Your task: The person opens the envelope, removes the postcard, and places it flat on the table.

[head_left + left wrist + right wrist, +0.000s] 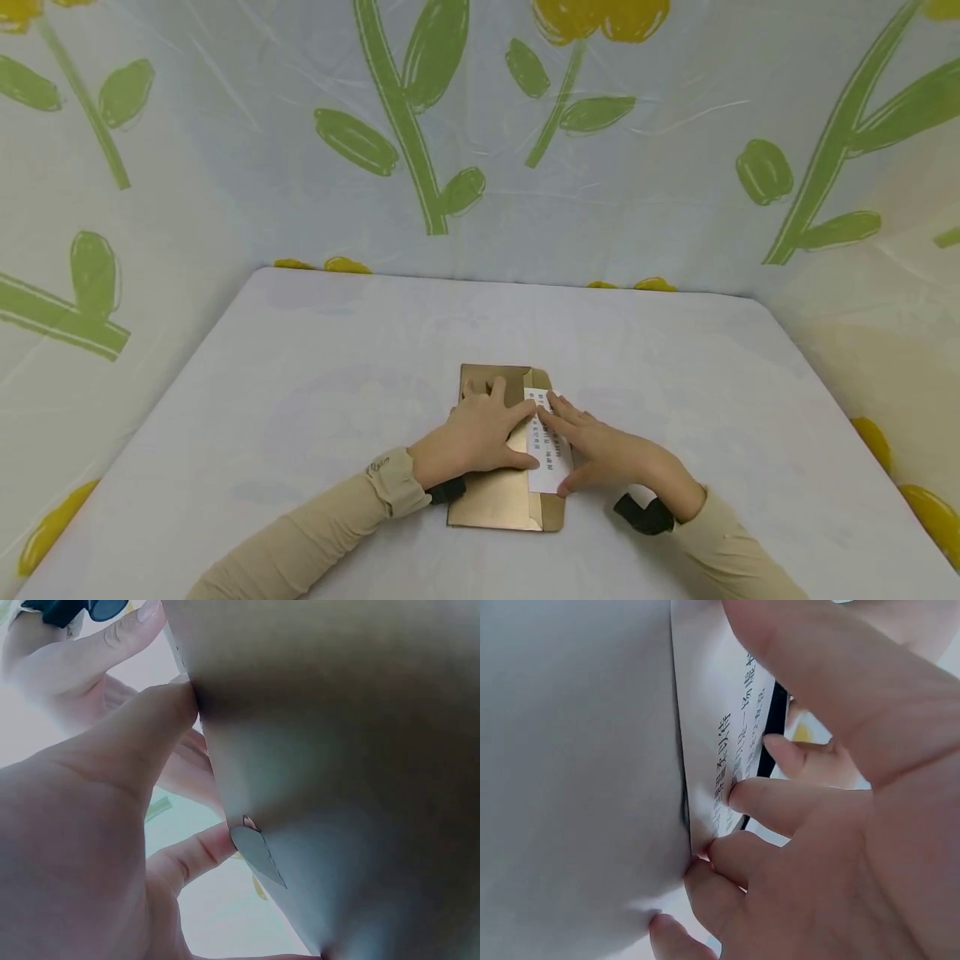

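Note:
A gold envelope (491, 505) lies on the table, its flap (552, 514) folded out to the right. Across the mouth of the envelope sits a white card (550, 475) printed with rows of dark characters. My left hand (480, 432) rests spread on the envelope, its thumb and index finger reaching the card's left part. On the card's right side is my right hand (611, 450), thumb near the lower corner and fingertips toward the upper end. The right wrist view shows these fingertips touching the card (705, 712). The envelope (337, 750) fills much of the left wrist view.
A pale cloth covers the table (360, 350). Behind it and at the sides hangs a white sheet (285, 192) with green stems and yellow flowers. Dark straps (645, 514) show at both wrists, below beige sleeves (315, 533).

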A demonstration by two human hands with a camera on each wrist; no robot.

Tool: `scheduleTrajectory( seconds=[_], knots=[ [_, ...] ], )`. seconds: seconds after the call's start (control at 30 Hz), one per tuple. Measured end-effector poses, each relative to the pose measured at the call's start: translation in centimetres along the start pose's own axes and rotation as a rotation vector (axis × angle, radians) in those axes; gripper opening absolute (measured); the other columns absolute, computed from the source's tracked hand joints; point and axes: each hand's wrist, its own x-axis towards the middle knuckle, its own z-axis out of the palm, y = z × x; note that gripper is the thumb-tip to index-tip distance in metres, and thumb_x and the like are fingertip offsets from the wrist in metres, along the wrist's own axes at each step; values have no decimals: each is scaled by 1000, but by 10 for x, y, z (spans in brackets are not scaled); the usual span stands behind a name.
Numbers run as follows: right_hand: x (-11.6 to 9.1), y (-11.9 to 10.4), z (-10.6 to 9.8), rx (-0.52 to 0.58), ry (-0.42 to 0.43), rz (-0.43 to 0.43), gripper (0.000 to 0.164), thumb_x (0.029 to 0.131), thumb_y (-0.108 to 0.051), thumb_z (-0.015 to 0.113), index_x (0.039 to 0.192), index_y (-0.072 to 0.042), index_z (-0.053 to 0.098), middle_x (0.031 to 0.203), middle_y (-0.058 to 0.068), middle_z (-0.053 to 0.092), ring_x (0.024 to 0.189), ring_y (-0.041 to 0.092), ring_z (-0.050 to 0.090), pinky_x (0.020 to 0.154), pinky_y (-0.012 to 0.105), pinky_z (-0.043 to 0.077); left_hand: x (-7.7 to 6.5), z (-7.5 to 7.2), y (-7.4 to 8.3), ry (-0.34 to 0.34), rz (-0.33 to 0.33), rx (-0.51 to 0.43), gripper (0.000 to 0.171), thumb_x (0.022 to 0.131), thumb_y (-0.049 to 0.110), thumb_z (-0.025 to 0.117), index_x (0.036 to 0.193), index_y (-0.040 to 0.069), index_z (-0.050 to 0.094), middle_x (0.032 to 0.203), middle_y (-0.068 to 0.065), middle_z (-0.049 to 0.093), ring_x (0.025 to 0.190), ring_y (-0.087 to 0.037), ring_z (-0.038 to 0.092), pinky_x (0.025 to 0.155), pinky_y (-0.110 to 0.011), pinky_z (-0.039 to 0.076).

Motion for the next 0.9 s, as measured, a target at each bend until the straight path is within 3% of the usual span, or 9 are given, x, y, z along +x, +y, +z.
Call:
scheduleTrajectory(
  seconds=[0.43,0.53,0.67,0.77,0.9],
  knots=[
    [-5,7,-3,-8,6,21,104,77,-29,86,156,-2,24,164,22,3,148,46,9,113,64,14,2,3,-1,18,-14,17,76,79,79,57,137,30,52,116,-17,49,63,-26,63,88,-59,51],
    [-4,1,-1,13,34,19,104,78,-31,85,158,-6,22,165,19,0,149,44,5,114,63,13,1,3,-1,16,-23,21,80,79,80,55,142,31,49,117,-17,49,72,-34,66,77,-53,57],
    [-2,-5,3,15,41,-27,105,82,-34,82,159,-8,16,164,19,-5,149,42,-2,115,62,9,0,4,-1,17,-27,6,81,80,80,54,145,33,45,117,-17,49,76,-37,67,80,-54,56],
    [0,-6,5,-4,20,-37,105,84,-38,79,159,-6,13,164,21,-6,149,43,-4,114,64,8,0,4,-1,19,-18,-15,79,80,79,55,142,32,47,115,-16,49,71,-31,65,88,-58,52],
    [0,-4,6,-21,12,-35,105,84,-42,78,159,-7,13,163,22,-5,149,42,-4,113,66,7,0,3,-1,8,-25,-18,78,80,79,56,142,32,48,116,-16,49,73,-33,65,80,-56,55]
  ],
)
